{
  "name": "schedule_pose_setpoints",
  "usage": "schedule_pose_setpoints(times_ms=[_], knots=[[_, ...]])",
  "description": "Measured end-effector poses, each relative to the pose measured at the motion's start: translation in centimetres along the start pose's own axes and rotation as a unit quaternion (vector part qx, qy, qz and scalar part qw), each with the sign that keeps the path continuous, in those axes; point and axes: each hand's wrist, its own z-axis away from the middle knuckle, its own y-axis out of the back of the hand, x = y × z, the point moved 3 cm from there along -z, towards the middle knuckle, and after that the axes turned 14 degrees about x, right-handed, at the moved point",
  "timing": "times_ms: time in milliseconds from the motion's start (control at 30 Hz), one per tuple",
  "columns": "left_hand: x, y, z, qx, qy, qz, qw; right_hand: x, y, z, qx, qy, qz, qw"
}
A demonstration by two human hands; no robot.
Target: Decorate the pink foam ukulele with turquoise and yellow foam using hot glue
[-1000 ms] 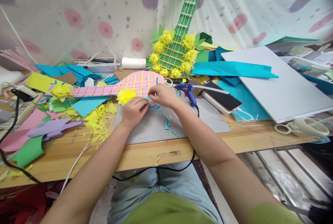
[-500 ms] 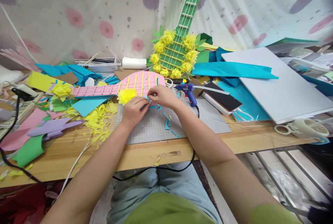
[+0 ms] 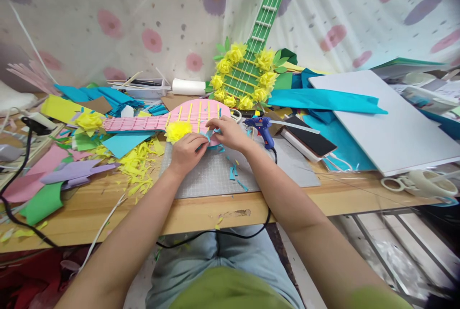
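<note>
A small piece of blue paper [image 3: 208, 134] sits between my two hands, over the lower edge of a pink paper guitar [image 3: 194, 108]. My left hand [image 3: 189, 152] pinches the paper from the left, fingers closed. From the right, my right hand [image 3: 229, 132] has its thumb and forefinger at the same paper, the fingertips curled together. A yellow paper flower [image 3: 178, 131] lies on the guitar's body just beyond my left hand. Yellow strips cross the guitar, and its neck points left. Under my hands is a grey cutting mat [image 3: 201, 179] with blue scraps [image 3: 233, 172].
A blue glue gun [image 3: 263, 129] lies right of my hands, its black cord running over the table edge. Behind stands a green paper guitar [image 3: 247, 76] ringed with yellow flowers. Yellow shreds [image 3: 138, 165] lie left, a phone [image 3: 311, 134] and white board [image 3: 388, 122] right.
The view has shifted slightly, so everything sits a little further right. My right fingers have parted slightly, and more of the blue paper shows between my hands.
</note>
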Motion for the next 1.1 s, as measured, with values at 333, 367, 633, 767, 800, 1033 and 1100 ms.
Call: schedule_pose_setpoints(times_ms=[333,367,633,767,800,1033,1100], knots=[[-0.1,-0.1,-0.1,0.03,-0.021,-0.001,0.999,-0.3,-1.2,-0.1,-0.005,0.032,0.019,0.999],[0.0,0.0,-0.2,0.032,-0.02,-0.002,0.999,-0.2,-1.2,-0.1,-0.003,0.033,0.017,0.999],[-0.2,2.0,-0.6,0.156,-0.028,-0.023,0.987,0.2,-0.7,-0.2,0.037,0.033,-0.012,0.999],[-0.7,2.7,-0.7,0.196,-0.01,-0.04,0.98,0.6,0.9,-0.3,0.071,0.037,-0.034,0.996],[-0.9,2.8,-0.7,0.199,0.0,-0.043,0.979,0.8,1.3,-0.3,0.085,0.032,-0.035,0.995],[-2.4,3.2,-0.2,0.229,0.141,-0.126,0.955,3.2,2.4,0.5,0.132,-0.022,0.013,0.991],[-2.7,3.4,-0.1,0.234,0.179,-0.136,0.946,3.2,2.1,0.7,0.115,-0.017,0.024,0.993]])
